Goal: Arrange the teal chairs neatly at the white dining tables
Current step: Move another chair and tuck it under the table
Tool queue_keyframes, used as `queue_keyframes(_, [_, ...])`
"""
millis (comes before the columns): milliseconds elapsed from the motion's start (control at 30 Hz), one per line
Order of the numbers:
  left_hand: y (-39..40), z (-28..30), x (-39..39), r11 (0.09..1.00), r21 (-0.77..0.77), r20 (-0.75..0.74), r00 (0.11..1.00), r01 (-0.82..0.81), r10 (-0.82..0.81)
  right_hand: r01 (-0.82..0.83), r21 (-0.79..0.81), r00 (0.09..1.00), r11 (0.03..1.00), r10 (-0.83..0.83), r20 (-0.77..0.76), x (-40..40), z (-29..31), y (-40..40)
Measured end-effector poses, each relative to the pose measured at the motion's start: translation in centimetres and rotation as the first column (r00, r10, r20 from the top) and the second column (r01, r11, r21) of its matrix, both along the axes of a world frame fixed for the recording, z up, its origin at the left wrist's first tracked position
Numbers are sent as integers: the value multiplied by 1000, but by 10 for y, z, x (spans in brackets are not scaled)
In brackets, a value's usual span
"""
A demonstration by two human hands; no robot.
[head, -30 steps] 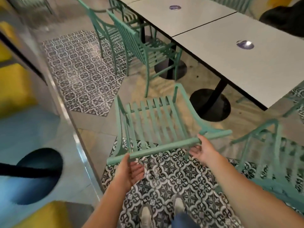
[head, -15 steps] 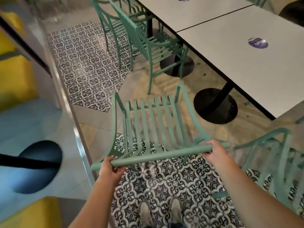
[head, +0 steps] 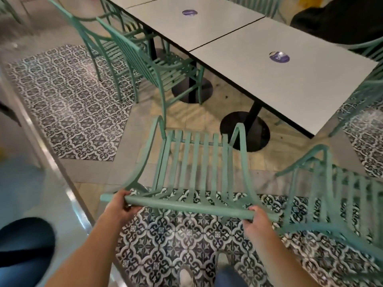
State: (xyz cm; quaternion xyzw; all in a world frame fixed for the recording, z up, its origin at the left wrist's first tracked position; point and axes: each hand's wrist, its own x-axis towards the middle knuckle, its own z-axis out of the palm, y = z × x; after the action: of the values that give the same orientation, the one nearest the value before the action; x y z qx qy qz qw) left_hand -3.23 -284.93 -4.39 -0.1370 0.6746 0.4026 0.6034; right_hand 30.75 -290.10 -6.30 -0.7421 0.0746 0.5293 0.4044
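Observation:
A teal slatted chair (head: 199, 162) stands straight in front of me, its seat facing the near white table (head: 290, 79). My left hand (head: 119, 205) grips the left end of the chair's top rail. My right hand (head: 256, 219) grips the rail's right end. A second white table (head: 186, 27) adjoins the first further back. Two teal chairs (head: 149, 63) stand at the tables' left side. Another teal chair (head: 335, 195) stands close on my right, its back near my right hand.
Black round table bases (head: 244, 131) sit under the tables. A metal-edged partition (head: 51, 162) runs along my left. More teal chairs (head: 364, 96) stand at the far right of the tables. Patterned floor tiles lie under my feet (head: 186, 276).
The held chair has swung round so its seat points more squarely at the near table, and it sits closer to the table base. Both hands keep hold of the top rail.

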Motion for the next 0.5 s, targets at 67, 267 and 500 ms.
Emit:
queue_keyframes(67, [9,-2,-6,999,-11,-11,999,49,-49,103,9,993,995,-102,-59,-6,-1,5])
queue_keyframes(267, [38,-4,-31,995,17,-34,995,94,-93,253,67,960,965,-242,-144,-29,-13,19])
queue_keyframes(500, [72,-9,-62,984,16,-60,983,175,-173,356,9,930,934,-354,-97,-63,-4,29])
